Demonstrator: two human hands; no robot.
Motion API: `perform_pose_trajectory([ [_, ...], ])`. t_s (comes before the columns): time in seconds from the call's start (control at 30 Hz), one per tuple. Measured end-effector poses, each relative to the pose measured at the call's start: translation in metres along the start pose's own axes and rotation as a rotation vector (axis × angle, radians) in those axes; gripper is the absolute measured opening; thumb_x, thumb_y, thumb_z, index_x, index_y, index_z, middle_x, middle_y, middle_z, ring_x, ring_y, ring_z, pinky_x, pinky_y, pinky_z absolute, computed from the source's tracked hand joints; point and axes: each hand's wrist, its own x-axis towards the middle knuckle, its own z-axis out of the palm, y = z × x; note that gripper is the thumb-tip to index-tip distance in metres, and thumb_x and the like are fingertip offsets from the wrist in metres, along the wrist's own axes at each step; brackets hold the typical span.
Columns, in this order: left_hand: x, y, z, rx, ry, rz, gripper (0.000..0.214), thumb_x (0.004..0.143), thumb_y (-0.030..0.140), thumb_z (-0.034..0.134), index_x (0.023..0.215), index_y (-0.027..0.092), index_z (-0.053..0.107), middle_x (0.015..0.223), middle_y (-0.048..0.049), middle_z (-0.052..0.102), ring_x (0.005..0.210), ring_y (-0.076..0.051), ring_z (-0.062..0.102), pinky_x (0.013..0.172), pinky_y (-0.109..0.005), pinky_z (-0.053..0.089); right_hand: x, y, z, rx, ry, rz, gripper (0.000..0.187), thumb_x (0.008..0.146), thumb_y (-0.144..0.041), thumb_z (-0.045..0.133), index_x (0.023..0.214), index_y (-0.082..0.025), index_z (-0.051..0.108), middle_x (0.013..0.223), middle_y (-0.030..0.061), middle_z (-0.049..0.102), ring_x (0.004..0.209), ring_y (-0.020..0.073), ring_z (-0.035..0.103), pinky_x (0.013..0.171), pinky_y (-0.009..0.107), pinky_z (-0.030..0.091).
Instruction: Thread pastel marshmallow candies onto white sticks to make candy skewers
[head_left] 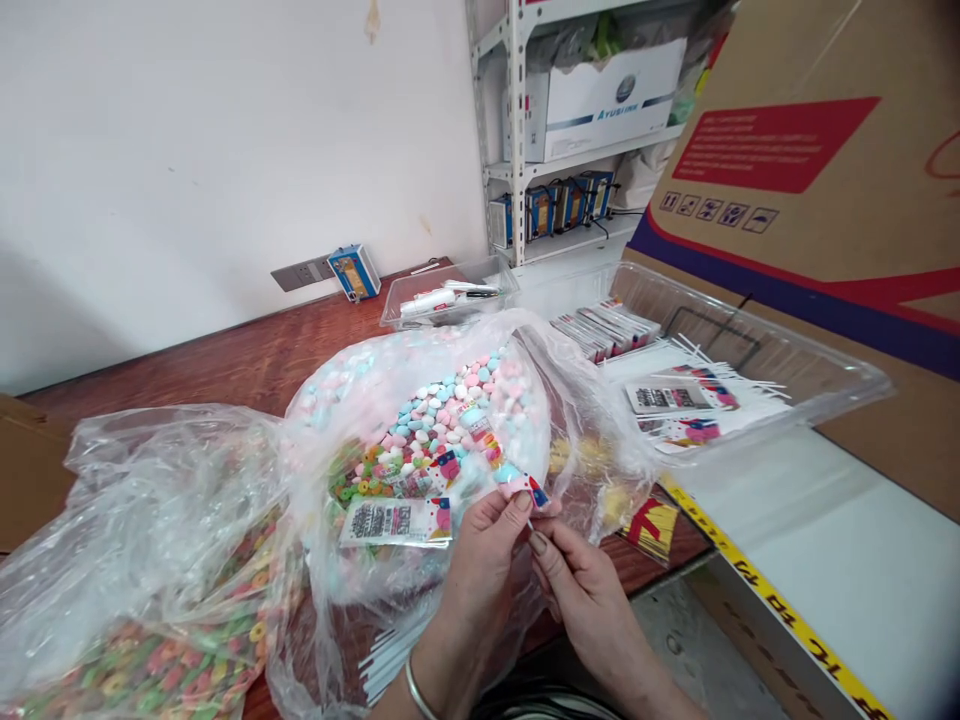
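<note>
My left hand (487, 545), with a silver bangle at the wrist, is closed on the top of a small printed candy packet (537, 494) with pink, red and blue shapes. My right hand (585, 585) pinches just below it, thumb against finger, on what looks like a thin white stick (530, 524). Both hands are close together over the near edge of an opened clear plastic bag (517, 335). Pastel candies (431, 410) fill that bag. Lying on them are a flat printed packet (397, 522) and a small candy tube (481, 432).
At left lies a bag of ring-shaped candies (172, 660). White sticks (394, 645) lie near my left forearm. A clear tray (832, 375) at right holds packets and sticks. Behind are a smaller clear box (390, 312), a shelf (517, 150) and a large carton (810, 230).
</note>
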Motion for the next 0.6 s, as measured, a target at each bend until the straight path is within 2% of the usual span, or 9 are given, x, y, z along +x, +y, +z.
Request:
perform_pose_trajectory([
  [0.1, -0.008, -0.004, 0.003, -0.028, -0.017, -0.013, 0.026, 0.075, 0.036, 0.075, 0.081, 0.011, 0.074, 0.073, -0.0065, 0.068, 0.068, -0.012, 0.061, 0.069, -0.023, 0.046, 0.000, -0.003, 0.003, -0.042, 0.034, -0.051, 0.030, 0.095, -0.044, 0.050, 0.099, -0.021, 0.068, 0.080, 0.0014, 0.064, 0.077, 0.0175, 0.059, 0.073, 0.025, 0.050],
  [0.2, -0.017, -0.004, 0.005, -0.100, -0.062, -0.026, 0.025, 0.076, 0.035, 0.075, 0.089, 0.014, 0.074, 0.080, -0.0054, 0.068, 0.070, -0.012, 0.060, 0.070, -0.023, 0.046, 0.000, -0.004, 0.003, -0.079, 0.059, -0.078, 0.031, 0.094, -0.045, 0.051, 0.100, -0.021, 0.069, 0.089, 0.0038, 0.068, 0.079, 0.0183, 0.060, 0.079, 0.027, 0.051],
  [0.3, -0.020, 0.001, 0.003, -0.139, -0.112, -0.005, 0.025, 0.078, 0.035, 0.074, 0.097, 0.018, 0.073, 0.087, -0.0049, 0.068, 0.074, -0.012, 0.060, 0.076, -0.024, 0.046, -0.001, -0.003, 0.001, -0.088, 0.063, -0.097, 0.031, 0.093, -0.046, 0.053, 0.102, -0.021, 0.070, 0.085, 0.0038, 0.067, 0.077, 0.0186, 0.061, 0.081, 0.028, 0.052],
  [0.4, -0.018, 0.006, -0.002, -0.078, -0.111, 0.082, 0.022, 0.078, 0.035, 0.074, 0.088, 0.016, 0.074, 0.079, -0.0047, 0.067, 0.074, -0.012, 0.058, 0.076, -0.024, 0.045, -0.003, 0.001, 0.001, -0.072, 0.012, -0.117, 0.033, 0.094, -0.046, 0.052, 0.101, -0.020, 0.070, 0.075, 0.0021, 0.065, 0.068, 0.0170, 0.058, 0.074, 0.027, 0.053],
  [0.5, -0.017, 0.006, -0.005, -0.028, -0.087, 0.119, 0.026, 0.073, 0.038, 0.077, 0.075, 0.012, 0.073, 0.069, -0.0042, 0.065, 0.065, -0.011, 0.054, 0.067, -0.023, 0.042, -0.005, 0.004, 0.003, -0.053, -0.005, -0.145, 0.034, 0.092, -0.048, 0.054, 0.095, -0.020, 0.073, 0.074, 0.0024, 0.066, 0.068, 0.0167, 0.059, 0.069, 0.024, 0.053],
  [0.6, -0.018, 0.000, -0.006, -0.042, -0.084, 0.121, 0.033, 0.069, 0.044, 0.079, 0.071, 0.011, 0.072, 0.061, -0.0028, 0.060, 0.059, -0.011, 0.050, 0.062, -0.023, 0.039, -0.007, 0.007, 0.007, 0.003, 0.047, -0.125, 0.037, 0.088, -0.052, 0.058, 0.094, -0.020, 0.074, 0.082, 0.0048, 0.071, 0.080, 0.0204, 0.065, 0.079, 0.027, 0.054],
])
